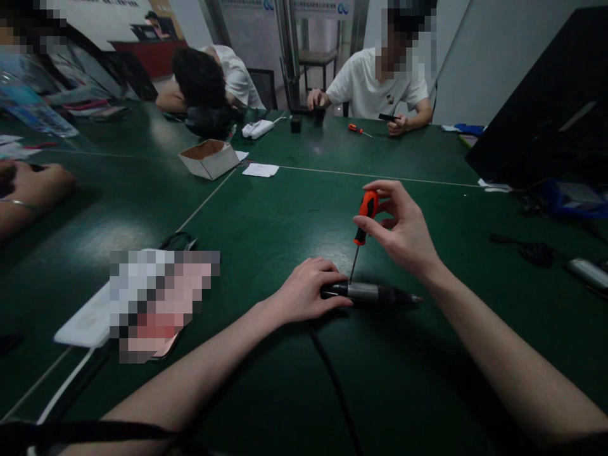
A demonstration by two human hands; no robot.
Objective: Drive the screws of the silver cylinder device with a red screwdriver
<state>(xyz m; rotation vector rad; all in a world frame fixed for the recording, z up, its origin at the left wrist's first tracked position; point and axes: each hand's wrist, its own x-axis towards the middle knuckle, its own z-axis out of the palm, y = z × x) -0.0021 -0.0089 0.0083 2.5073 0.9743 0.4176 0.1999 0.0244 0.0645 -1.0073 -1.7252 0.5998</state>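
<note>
My right hand (pixel 401 221) grips an orange and black screwdriver (pixel 368 204) by its handle, fingers and thumb around it. The screwdriver stands nearly upright, and its thin shaft reaches down to a pen-shaped power tool (pixel 365 292). The tip meets the tool near where its black rear part joins the grey metal section; the exact spot is too small to make out. My left hand (pixel 311 290) is wrapped around the tool's rear end and holds it flat on the green table (pixel 285 221). The tool's tapered nose points right. A black cord (pixel 332 370) runs from under my left hand toward me.
A pink phone (pixel 178 307) and a white power strip (pixel 85 316) lie at left. Farther back are an open cardboard box (pixel 211 161), a white card (pixel 260 170) and another screwdriver (pixel 354 128). Two people sit across the table; another person's hand (pixel 40 183) rests at far left.
</note>
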